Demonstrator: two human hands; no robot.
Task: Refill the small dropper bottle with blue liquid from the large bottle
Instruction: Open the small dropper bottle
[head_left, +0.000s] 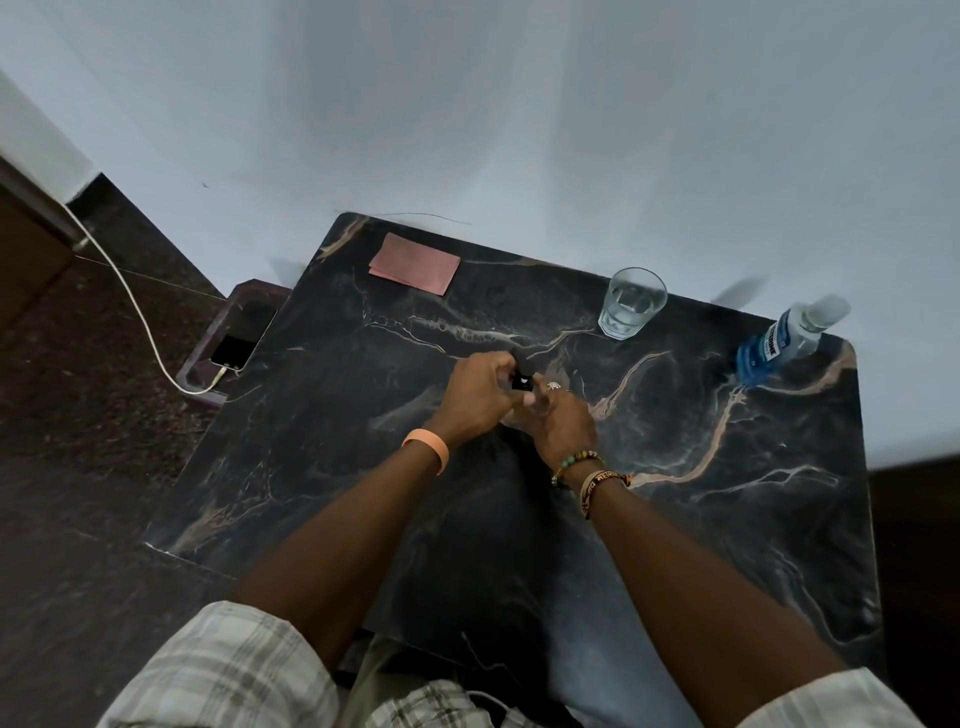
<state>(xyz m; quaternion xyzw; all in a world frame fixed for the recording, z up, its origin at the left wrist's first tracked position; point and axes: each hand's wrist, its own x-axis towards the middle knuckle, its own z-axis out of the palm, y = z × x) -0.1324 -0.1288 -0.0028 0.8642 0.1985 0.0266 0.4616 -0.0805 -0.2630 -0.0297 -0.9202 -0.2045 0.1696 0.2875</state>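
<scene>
Dark marble table (675, 519), centre: dropper bottle (522, 383) upright, pinched at top by left hand (475, 395), gripped lower down by right hand (563, 421); large bottle (779, 345) standing well apart, far-right corner, right hand's side.

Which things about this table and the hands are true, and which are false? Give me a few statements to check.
1. The left hand and the right hand both hold the small dropper bottle above the marble table. True.
2. The large mouthwash bottle lies on its side. False: it stands upright at the far right corner.
3. The drinking glass is empty. False: it holds clear liquid.
4. A pink folded sheet lies near the far left corner. True.
5. The phone lies on the table. False: it lies on a lower stand left of the table, plugged into a white cable.
</scene>
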